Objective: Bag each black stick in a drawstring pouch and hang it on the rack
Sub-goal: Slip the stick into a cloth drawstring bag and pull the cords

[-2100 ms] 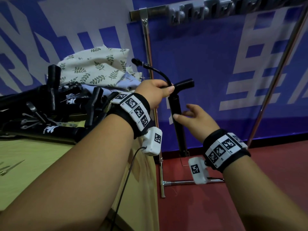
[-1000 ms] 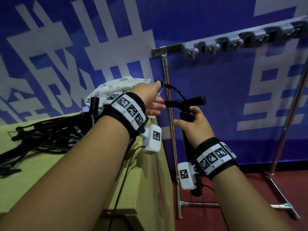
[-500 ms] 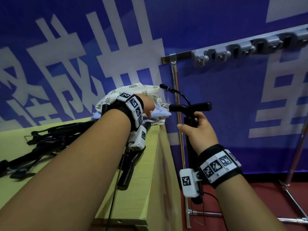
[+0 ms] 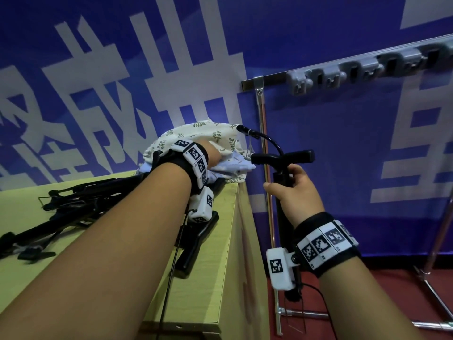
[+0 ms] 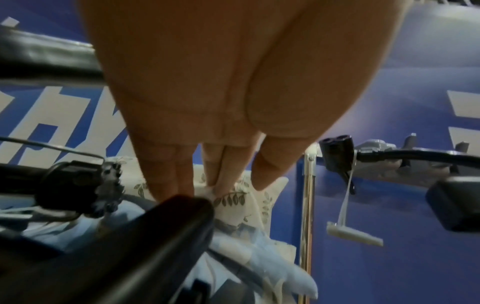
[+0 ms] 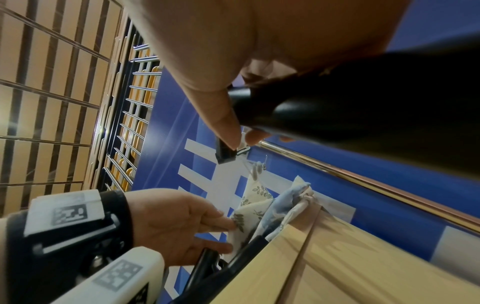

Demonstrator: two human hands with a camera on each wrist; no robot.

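Observation:
My right hand (image 4: 291, 190) grips a black stick (image 4: 281, 214), a pump with a T-handle and a curved hose, and holds it upright beside the table's right edge; its barrel (image 6: 363, 102) fills the right wrist view. My left hand (image 4: 215, 155) reaches into the pile of pouches at the table's far right corner. There its fingers and thumb (image 5: 221, 185) pinch the cream leaf-print pouch (image 4: 210, 133), whose cloth (image 5: 233, 201) is bunched between them. A pale blue pouch (image 4: 235, 165) lies just under it.
Several more black sticks (image 4: 85, 200) lie tangled on the yellow-green table (image 4: 220, 266), one (image 4: 198, 244) close under my left wrist. The rack's chrome post (image 4: 263, 143) stands right of the table, its grey hook rail (image 4: 367, 67) overhead. Red floor lies below.
My left hand let go of the stick's hose and moved left onto the pouch pile. My right hand took the stick by its barrel and keeps it upright. The view tilted upward.

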